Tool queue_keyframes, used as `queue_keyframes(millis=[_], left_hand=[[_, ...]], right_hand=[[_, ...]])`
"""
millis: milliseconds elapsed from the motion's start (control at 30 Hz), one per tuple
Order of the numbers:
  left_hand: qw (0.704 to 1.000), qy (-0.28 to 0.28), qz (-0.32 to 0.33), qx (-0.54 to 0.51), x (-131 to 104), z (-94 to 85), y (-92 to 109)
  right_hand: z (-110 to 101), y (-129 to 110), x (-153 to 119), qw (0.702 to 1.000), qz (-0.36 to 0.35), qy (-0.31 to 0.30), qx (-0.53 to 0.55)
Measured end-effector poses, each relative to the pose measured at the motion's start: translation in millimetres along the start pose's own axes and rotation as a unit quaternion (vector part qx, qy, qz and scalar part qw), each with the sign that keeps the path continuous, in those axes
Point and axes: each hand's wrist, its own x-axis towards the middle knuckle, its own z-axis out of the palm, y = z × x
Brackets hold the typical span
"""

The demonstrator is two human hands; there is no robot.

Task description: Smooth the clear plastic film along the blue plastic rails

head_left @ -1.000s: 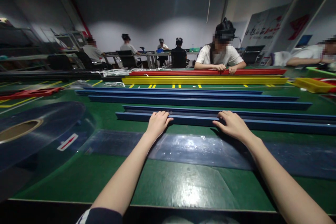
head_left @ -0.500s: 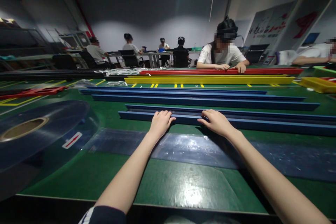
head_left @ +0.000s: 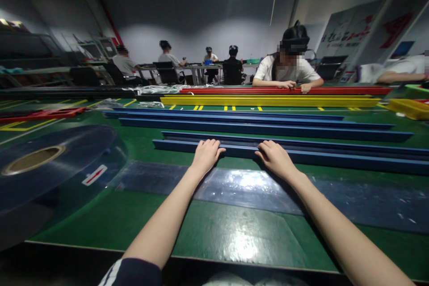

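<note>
My left hand [head_left: 207, 153] curls its fingers over the near edge of a long blue channel profile [head_left: 321, 155], close to its left end, with the thumb pointing right along the front. My right hand [head_left: 275, 157] grips the same profile a short way to the right, fingertips tucked over the edge and thumb toward the left hand. The profile lies on the green table [head_left: 214, 228], and its right end runs out of view. Under my forearms a clear plastic strip [head_left: 248, 183] stretches from a big roll [head_left: 83, 143] at the left, which bears a red arrow label [head_left: 94, 174].
Behind lie more blue profiles [head_left: 268, 129], a yellow profile [head_left: 268, 101] and a red profile [head_left: 234, 91]. A co-worker [head_left: 288, 71] leans over the red one with both hands on it. A yellow tray [head_left: 409, 108] stands far right, red parts [head_left: 43, 115] far left.
The view has shifted slightly. Both hands keep their places on the blue profile. Across the table, the co-worker's head and hands have moved a little.
</note>
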Motion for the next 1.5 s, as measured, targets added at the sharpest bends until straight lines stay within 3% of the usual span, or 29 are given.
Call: queue_keyframes(millis=[533,1500], left_hand=[[0.999,0.004,-0.022,-0.044,0.9,-1.4,-10.1],[0.999,0.007,-0.036,-0.029,2.3,-2.6,-11.0]], right_hand=[[1.5,0.0,-4.1,1.000,-0.016,0.012,-0.009],[1.9,-1.4,-4.3,1.000,-0.006,0.007,-0.013]])
